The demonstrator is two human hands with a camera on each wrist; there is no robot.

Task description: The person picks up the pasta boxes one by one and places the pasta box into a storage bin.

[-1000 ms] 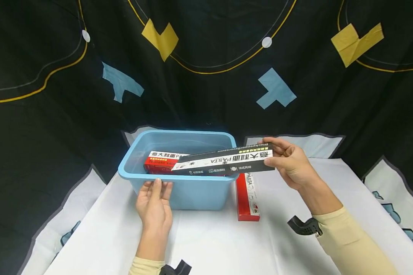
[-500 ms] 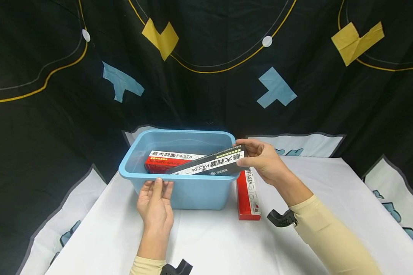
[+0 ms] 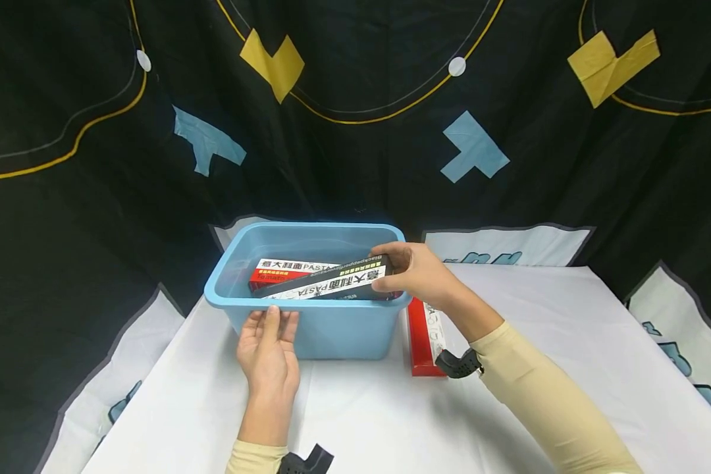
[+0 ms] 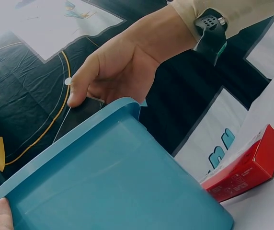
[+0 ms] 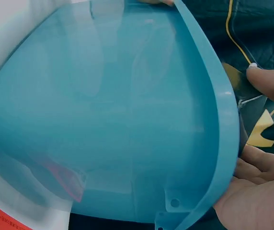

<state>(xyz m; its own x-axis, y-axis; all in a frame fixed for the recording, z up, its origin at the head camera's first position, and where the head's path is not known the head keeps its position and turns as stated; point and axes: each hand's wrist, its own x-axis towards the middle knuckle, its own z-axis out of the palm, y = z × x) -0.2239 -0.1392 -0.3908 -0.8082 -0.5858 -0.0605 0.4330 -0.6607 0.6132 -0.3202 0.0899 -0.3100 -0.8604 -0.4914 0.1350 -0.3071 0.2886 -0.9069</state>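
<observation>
A light blue plastic bin (image 3: pixel 338 329) stands on the white table. My left hand (image 3: pixel 269 365) holds its front rim, palm up, with the thumb at the lip. My right hand (image 3: pixel 417 273) pinches one end of a black pasta box (image 3: pixel 326 283), printed with a white band. That box slants down inside the bin, its far end low behind the front rim. Under it lies a red and white pasta box (image 3: pixel 284 268), partly covered. In the left wrist view, the right thumb and a dark end of the black box (image 4: pixel 82 115) show above the bin's rim.
Another red pasta box (image 3: pixel 421 339) lies on the table (image 3: pixel 379 421), just right of the bin and partly under the right forearm. A black curtain (image 3: pixel 355 171) with yellow and blue tape hangs behind the table.
My right hand has moved left and slightly down, bringing the black pasta box from over the bin's right rim into the bin. The left hand has stayed at the front rim.
</observation>
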